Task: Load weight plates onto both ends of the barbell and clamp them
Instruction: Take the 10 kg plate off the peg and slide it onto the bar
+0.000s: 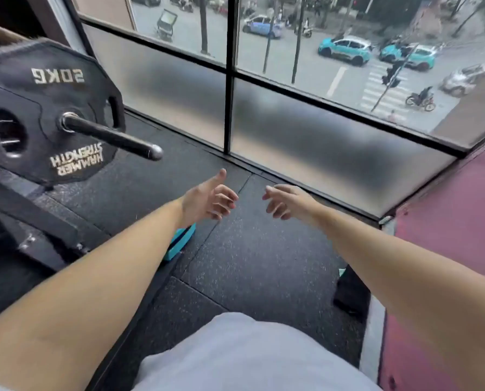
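Observation:
A black weight plate (52,108) marked in pale letters sits on the barbell sleeve (114,136) at the left. The bare sleeve end sticks out toward the window, with no clamp visible on it. My left hand (207,200) hangs open above the floor, right of and below the sleeve tip. My right hand (287,203) is open too, a short gap from the left, fingers pointing toward it. Neither hand holds anything. A turquoise object (179,244) lies on the floor, partly hidden under my left forearm.
The black rack frame (38,218) fills the lower left. A large window (292,94) with a dark frame runs across the back. Black rubber floor tiles (249,263) lie below my hands. A dark red mat (447,249) is at the right, with a black item (351,294) at its edge.

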